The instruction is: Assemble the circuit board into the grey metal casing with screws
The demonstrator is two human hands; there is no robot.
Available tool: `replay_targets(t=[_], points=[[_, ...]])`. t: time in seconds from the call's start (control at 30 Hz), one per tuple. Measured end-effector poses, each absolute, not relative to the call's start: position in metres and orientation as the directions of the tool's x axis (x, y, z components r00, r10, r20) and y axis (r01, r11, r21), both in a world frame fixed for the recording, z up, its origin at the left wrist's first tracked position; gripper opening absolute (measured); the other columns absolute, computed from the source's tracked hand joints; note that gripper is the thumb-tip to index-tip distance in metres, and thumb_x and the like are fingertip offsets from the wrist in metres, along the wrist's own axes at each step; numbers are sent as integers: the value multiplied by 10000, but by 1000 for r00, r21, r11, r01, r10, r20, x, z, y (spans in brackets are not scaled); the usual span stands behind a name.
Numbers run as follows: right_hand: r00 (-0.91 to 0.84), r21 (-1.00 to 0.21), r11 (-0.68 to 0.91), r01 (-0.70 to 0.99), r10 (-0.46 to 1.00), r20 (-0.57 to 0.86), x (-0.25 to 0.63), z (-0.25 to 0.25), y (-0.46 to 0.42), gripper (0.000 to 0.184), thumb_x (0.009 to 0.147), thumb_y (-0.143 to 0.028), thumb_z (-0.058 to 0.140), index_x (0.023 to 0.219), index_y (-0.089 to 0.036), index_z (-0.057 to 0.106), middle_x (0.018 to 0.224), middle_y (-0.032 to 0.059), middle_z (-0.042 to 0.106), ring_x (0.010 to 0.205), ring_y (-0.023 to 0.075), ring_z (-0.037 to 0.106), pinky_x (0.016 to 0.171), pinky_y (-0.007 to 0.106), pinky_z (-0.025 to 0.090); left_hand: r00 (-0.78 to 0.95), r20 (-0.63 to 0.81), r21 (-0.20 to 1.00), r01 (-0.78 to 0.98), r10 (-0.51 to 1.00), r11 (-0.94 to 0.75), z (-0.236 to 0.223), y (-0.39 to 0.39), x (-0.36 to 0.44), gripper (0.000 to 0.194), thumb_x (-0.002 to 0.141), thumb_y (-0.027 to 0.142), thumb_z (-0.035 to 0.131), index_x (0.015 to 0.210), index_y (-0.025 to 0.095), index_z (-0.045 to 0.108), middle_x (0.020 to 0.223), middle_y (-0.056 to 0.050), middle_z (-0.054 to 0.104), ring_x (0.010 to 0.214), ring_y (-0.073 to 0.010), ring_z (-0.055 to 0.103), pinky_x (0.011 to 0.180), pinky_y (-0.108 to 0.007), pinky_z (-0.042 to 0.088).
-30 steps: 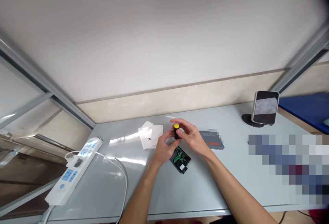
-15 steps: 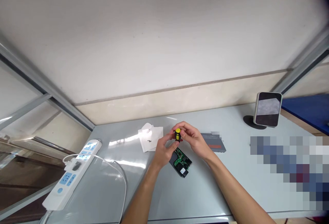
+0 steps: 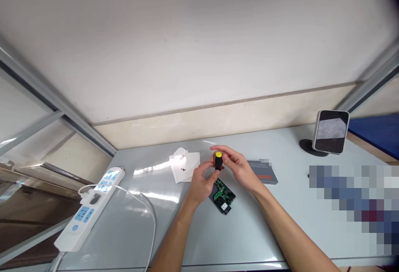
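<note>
A stubby screwdriver with a black and yellow handle stands upright over the far end of a green circuit board seated in a dark casing. My left hand closes thumb and fingers around the lower part of the screwdriver. On its right side, my right hand pinches the handle near the yellow cap, other fingers curved behind it. The screwdriver's tip is hidden behind my left thumb. Beyond my right hand lies a flat grey cover with an orange patch.
White paper bearing several tiny dark pieces lies left of my hands. A white power strip with a looping white cable occupies the table's left side. At the back right stands a screen on a round base. Blurred blocks cover the right side.
The screwdriver handle has turned, with less yellow showing on its side, and my right fingers have shifted around it. The whole view has moved slightly.
</note>
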State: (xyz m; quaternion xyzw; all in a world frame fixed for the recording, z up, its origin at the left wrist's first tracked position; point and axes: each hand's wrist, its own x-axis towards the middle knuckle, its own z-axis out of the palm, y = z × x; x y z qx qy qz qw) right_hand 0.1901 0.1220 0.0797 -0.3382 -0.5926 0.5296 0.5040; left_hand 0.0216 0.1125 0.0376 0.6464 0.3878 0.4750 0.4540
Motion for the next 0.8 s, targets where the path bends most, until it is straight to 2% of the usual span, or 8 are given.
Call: replay_targets(t=[0.1, 0.2, 0.3, 0.4, 0.5, 0.6, 0.7, 0.8], points=[[-272, -966, 220, -132, 929, 249, 187, 80, 120, 378, 1067, -566, 491, 1195, -295, 720, 1028, 70, 693, 894, 237, 610, 812, 384, 501, 189, 239, 959, 107, 953, -262, 39, 113, 22, 166, 898, 332, 744, 991, 196, 767, 1032, -69, 798, 1030, -267, 722, 976, -396, 535], [-280, -949, 310, -62, 907, 314, 184, 78, 120, 327, 1022, -548, 605, 1121, -274, 753, 1093, 80, 660, 959, 242, 617, 874, 387, 509, 126, 234, 959, 132, 964, -250, 41, 112, 23, 189, 837, 328, 811, 957, 198, 745, 994, -49, 782, 995, -253, 703, 957, -379, 533], [-220, -951, 306, -50, 925, 309, 184, 73, 122, 326, 978, -515, 695, 1206, -285, 734, 1060, 74, 682, 985, 246, 640, 868, 374, 524, 173, 259, 954, 105, 950, -279, 40, 112, 22, 204, 878, 320, 769, 1039, 196, 752, 1041, -56, 790, 1039, -255, 707, 997, -384, 527], [-203, -965, 248, -84, 944, 260, 186, 71, 124, 349, 1019, -549, 611, 1220, -281, 708, 1054, 79, 731, 937, 240, 660, 793, 359, 533, 234, 265, 954, 78, 935, -290, 37, 113, 20, 163, 932, 296, 693, 1031, 193, 773, 1061, -71, 805, 1062, -261, 725, 1010, -388, 530], [-231, -954, 295, -44, 926, 297, 188, 75, 122, 404, 1051, -586, 518, 1154, -266, 742, 1157, 92, 718, 1016, 245, 650, 874, 371, 528, 184, 217, 964, 114, 959, -240, 34, 114, 22, 117, 882, 283, 755, 952, 191, 769, 985, -63, 804, 988, -253, 732, 951, -371, 540], [-232, -939, 343, -30, 911, 341, 188, 78, 120, 354, 989, -582, 642, 1113, -264, 736, 1084, 70, 682, 1012, 243, 631, 907, 368, 520, 114, 190, 971, 123, 975, -203, 32, 114, 26, 173, 826, 267, 817, 971, 194, 755, 964, -44, 793, 959, -234, 726, 927, -351, 538], [-239, -935, 352, -50, 904, 353, 187, 76, 120, 298, 928, -513, 758, 1089, -269, 702, 1023, 42, 659, 945, 220, 620, 904, 364, 519, 109, 191, 971, 124, 975, -204, 29, 114, 28, 169, 850, 285, 804, 987, 198, 758, 978, -41, 790, 964, -232, 721, 908, -347, 545], [-235, -929, 366, -60, 899, 370, 186, 71, 122, 337, 869, -462, 835, 1100, -268, 686, 1040, 37, 661, 967, 218, 625, 936, 369, 517, 93, 193, 961, 185, 977, -207, 24, 115, 29, 153, 882, 320, 786, 989, 214, 761, 988, -37, 785, 1003, -249, 707, 919, -368, 543]])
